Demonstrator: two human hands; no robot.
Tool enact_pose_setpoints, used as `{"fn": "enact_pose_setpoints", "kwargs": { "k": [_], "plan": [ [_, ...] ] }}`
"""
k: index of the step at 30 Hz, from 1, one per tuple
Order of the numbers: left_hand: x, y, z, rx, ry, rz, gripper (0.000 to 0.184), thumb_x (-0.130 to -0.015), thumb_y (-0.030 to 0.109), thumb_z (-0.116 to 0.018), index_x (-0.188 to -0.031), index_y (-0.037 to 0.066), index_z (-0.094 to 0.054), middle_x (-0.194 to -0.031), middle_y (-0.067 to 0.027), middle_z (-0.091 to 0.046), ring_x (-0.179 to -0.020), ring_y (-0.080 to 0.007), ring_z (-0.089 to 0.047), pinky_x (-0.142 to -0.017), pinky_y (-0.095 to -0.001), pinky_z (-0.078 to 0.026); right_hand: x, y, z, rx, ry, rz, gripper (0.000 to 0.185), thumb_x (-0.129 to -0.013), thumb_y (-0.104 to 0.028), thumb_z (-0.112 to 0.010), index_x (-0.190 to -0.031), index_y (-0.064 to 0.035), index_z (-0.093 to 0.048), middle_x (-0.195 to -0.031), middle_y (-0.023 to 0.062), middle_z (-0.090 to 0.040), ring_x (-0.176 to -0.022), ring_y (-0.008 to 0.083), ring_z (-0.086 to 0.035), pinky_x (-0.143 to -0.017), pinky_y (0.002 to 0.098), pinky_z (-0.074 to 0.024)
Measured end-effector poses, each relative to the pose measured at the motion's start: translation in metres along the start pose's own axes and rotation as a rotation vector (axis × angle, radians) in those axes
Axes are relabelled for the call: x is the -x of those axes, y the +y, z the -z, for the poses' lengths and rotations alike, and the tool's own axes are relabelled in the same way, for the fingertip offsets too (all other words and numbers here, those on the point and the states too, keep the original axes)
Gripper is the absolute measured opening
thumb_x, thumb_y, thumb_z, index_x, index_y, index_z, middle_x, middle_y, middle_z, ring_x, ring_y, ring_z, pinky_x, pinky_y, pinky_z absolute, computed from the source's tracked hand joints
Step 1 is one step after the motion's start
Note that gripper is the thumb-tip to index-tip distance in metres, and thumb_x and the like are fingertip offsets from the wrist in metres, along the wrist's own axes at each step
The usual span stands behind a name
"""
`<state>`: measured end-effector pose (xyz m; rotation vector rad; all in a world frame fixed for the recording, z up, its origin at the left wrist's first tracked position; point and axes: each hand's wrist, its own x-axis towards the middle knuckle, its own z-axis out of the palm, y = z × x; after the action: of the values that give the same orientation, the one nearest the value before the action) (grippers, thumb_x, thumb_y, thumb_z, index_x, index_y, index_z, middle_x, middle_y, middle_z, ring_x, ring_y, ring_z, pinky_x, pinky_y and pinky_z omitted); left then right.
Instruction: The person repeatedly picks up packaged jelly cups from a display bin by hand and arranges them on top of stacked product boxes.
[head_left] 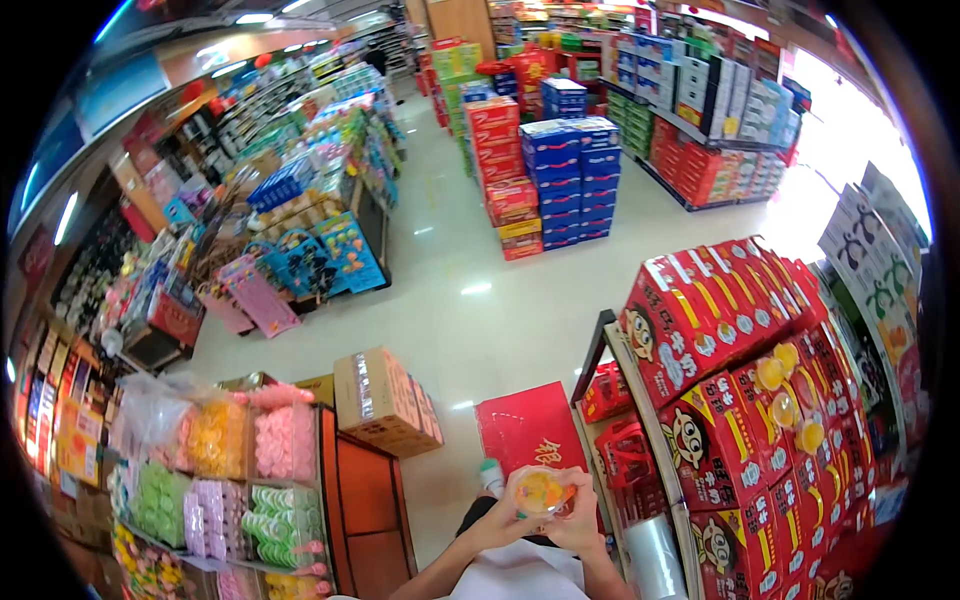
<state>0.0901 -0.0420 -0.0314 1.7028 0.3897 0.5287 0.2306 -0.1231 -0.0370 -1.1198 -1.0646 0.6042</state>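
Left grip [508, 515] and right grip [580, 510] are closed around a clear container [541, 491]. Similar yellow containers [785, 410] rest on red cartons [735, 445].

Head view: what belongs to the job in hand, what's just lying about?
In the job:
clear cup with yellow contents, held between left hand and right hand
probably the similar yellow cups, resting on red cartons

Just about:
red cartons, apparently only a surface for the cups
brown cardboard box
stacked blue cartons
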Motion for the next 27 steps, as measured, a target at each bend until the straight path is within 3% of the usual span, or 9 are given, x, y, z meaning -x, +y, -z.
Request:
{"fn": "enact_pose_setpoints", "kwargs": {
  "k": [7,10,11,18,23,27],
  "plan": [
    [-0.044,-0.034,-0.017,-0.045,-0.188,-0.05,0.077,-0.085,0.014,-0.075,-0.145,0.003,-0.028,-0.141,-0.0122,-0.034,-0.136,-0.0241,-0.033,-0.116,-0.0391,-0.023,0.011,0.01,0.036,0.069,0.155,-0.12,0.058,-0.07,0.01,-0.073,-0.119,-0.0039,-0.046,-0.118,0.0141,-0.054,-0.105,0.0198,-0.059,-0.088,0.0314,-0.0502],
    [-0.068,-0.038,-0.029,0.003,-0.257,-0.01,0.075,-0.086,0.013,-0.074,-0.145,0.002,-0.028,-0.139,-0.0117,-0.034,-0.135,-0.0246,-0.034,-0.114,-0.0377,-0.025,-0.002,0.001,0.049,-0.024,0.279,-0.098,0.057,-0.071,0.009,-0.074,-0.119,-0.0042,-0.047,-0.121,0.0147,-0.055,-0.109,0.0204,-0.059,-0.089,0.0321,-0.0506],
    [-0.079,-0.034,-0.032,0.015,-0.283,-0.017,0.074,-0.087,0.013,-0.073,-0.145,0.002,-0.028,-0.138,-0.0117,-0.035,-0.135,-0.0248,-0.034,-0.114,-0.0372,-0.026,-0.001,0.011,0.056,0.083,0.315,-0.069,0.057,-0.071,0.007,-0.075,-0.119,-0.0048,-0.047,-0.121,0.0145,-0.056,-0.11,0.0202,-0.059,-0.088,0.032,-0.0511],
    [-0.165,-0.02,-0.083,0.091,-0.535,-0.107,0.068,-0.087,0.009,-0.07,-0.142,0.002,-0.03,-0.137,-0.0124,-0.035,-0.132,-0.0262,-0.036,-0.112,-0.0368,-0.029,-0.008,0.0,0.114,0.263,0.592,-0.102,0.053,-0.071,0.007,-0.075,-0.115,-0.0063,-0.048,-0.112,0.013,-0.061,-0.097,0.0181,-0.062,-0.082,0.0312,-0.0515],
    [-0.227,-0.021,-0.133,0.143,-0.765,-0.164,0.07,-0.085,0.007,-0.069,-0.142,0.003,-0.029,-0.138,-0.0143,-0.035,-0.133,-0.0258,-0.035,-0.111,-0.0372,-0.031,0.0,0.009,0.158,0.298,0.831,-0.106,0.061,-0.07,-0.001,-0.084,-0.12,-0.004,-0.049,-0.121,0.0142,-0.06,-0.111,0.0188,-0.059,-0.094,0.0324,-0.0491],
    [-0.269,-0.015,-0.179,0.23,-0.931,-0.127,0.073,-0.088,0.015,-0.071,-0.143,0.002,-0.026,-0.135,-0.0137,-0.038,-0.128,-0.0229,-0.041,-0.11,-0.0367,-0.034,0.014,0.003,0.208,0.474,0.895,-0.195,0.067,-0.07,-0.002,-0.083,-0.125,-0.0036,-0.045,-0.125,0.0137,-0.057,-0.113,0.0206,-0.058,-0.099,0.0354,-0.0471]
  ]
}}
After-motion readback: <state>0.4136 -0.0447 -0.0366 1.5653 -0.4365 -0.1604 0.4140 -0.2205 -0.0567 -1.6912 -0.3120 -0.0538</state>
